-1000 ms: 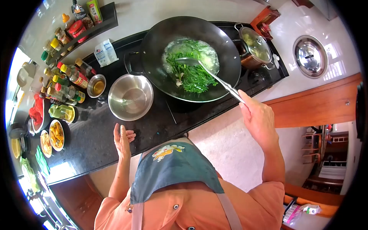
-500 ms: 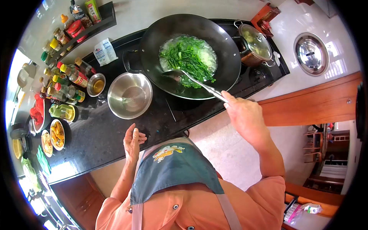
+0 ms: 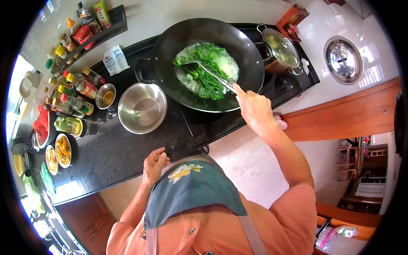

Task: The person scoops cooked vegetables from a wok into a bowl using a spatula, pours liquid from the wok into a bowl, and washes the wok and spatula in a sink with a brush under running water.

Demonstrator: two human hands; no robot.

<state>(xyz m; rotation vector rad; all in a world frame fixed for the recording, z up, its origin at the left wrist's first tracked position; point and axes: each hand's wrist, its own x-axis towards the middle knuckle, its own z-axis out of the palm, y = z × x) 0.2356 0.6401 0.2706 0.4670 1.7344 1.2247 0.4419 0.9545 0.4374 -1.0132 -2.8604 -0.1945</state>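
My right hand [image 3: 254, 109] is closed round the handle of a metal spatula [image 3: 214, 75] at the wok's near right side. The spatula's head is among green leafy vegetables [image 3: 212, 57], which lie in bubbling pale liquid inside a large black wok [image 3: 246, 46]. My left hand [image 3: 155, 163] hovers by the counter's front edge, beside the apron [image 3: 191, 187], its fingers loosely curled and slightly apart, holding nothing. A steel bowl [image 3: 142, 108] stands between that hand and the wok's left handle.
A lidded pot [image 3: 280, 49] stands right of the wok. Sauce bottles [image 3: 81, 85], a small metal bowl [image 3: 106, 96] and plates of food [image 3: 63, 150] occupy the left counter. A shelf [image 3: 102, 36] with jars is on the wall. A wooden panel [image 3: 344, 112] extends at right.
My right hand has moved left with the spatula, whose head went down through the greens and then back up at the left. My left hand has shifted right and down, its fingers curling more.
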